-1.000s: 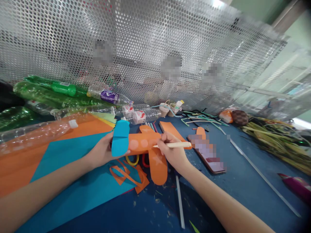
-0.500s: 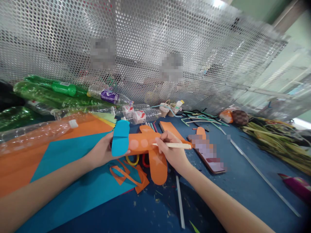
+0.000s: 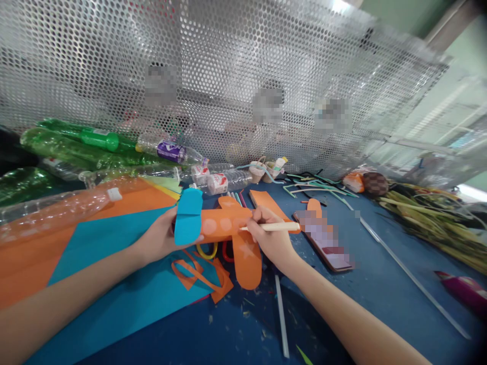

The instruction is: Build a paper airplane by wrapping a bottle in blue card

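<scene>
An orange paper airplane model (image 3: 218, 224) with rounded wings lies across the middle of the view, above the table. Round pale spots mark its body, and pale stars show on the wings. My left hand (image 3: 164, 235) grips its left end, by the blue paper strip (image 3: 188, 216); some of the fingers are hidden behind it. In my right hand (image 3: 271, 234) is a cream-coloured marker (image 3: 279, 226), pinched with its tip on the orange body near the wing. Beneath the model, yellow and red scissor handles (image 3: 208, 251) partly show.
Blue and orange paper sheets (image 3: 102, 263) spread at left, with paper scraps (image 3: 220, 284) on them. Plastic bottles (image 3: 167, 151) line the metal mesh (image 3: 228, 71). To the right lie a phone (image 3: 327, 243), a long thin strip (image 3: 411, 276) and dried leaves (image 3: 429, 218).
The marker and my right hand have shifted very slightly, its tip now a little lower on the orange body. My left hand and the model stay in place.
</scene>
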### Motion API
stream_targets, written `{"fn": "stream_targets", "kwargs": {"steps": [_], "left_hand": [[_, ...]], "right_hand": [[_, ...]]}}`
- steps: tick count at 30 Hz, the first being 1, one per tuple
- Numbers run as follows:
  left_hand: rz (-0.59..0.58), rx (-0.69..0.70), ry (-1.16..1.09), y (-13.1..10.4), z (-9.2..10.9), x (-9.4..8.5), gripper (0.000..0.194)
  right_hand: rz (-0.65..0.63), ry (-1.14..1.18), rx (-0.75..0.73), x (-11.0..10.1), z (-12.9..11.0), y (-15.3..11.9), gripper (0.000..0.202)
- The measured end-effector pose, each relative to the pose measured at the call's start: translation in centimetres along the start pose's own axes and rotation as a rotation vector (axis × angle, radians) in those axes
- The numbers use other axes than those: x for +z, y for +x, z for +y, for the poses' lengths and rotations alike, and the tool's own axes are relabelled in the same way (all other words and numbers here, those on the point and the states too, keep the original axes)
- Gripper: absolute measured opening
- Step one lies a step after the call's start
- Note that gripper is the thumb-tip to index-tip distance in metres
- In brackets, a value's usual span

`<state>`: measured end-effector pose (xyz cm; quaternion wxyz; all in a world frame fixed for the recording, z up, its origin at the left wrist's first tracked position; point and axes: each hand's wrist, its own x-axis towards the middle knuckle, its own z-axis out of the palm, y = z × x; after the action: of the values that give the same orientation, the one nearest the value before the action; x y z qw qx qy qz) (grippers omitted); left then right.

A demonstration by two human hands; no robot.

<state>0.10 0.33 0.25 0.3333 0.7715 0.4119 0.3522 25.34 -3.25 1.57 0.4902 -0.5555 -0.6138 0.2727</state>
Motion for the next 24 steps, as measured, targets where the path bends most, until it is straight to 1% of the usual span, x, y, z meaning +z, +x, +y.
{"fn": "stream_targets", "kwargs": {"steps": [3, 11, 18, 24], "left_hand": [[0.002, -0.007, -0.004, 0.02, 0.02, 0.02, 0.036], [-0.011, -0.014, -0.003, 0.05, 0.21, -0.08, 0.037], [0.005, 0.029, -0.010, 0.03, 0.00, -0.01, 0.037], [-0.006, 0.010, -0.043, 0.00, 0.02, 0.03, 0.034]], "right_hand": [[0.029, -0.013, -0.007, -0.03, -0.03, -0.03, 0.030], [0.049, 0.063, 0.021, -0.07, -0.36, 0.11, 0.031], [0.011, 0.071, 0.005, 0.01, -0.02, 0.01, 0.030], [-0.004, 0.028, 0.011, 0.07, -0.31, -0.02, 0.030]]}}
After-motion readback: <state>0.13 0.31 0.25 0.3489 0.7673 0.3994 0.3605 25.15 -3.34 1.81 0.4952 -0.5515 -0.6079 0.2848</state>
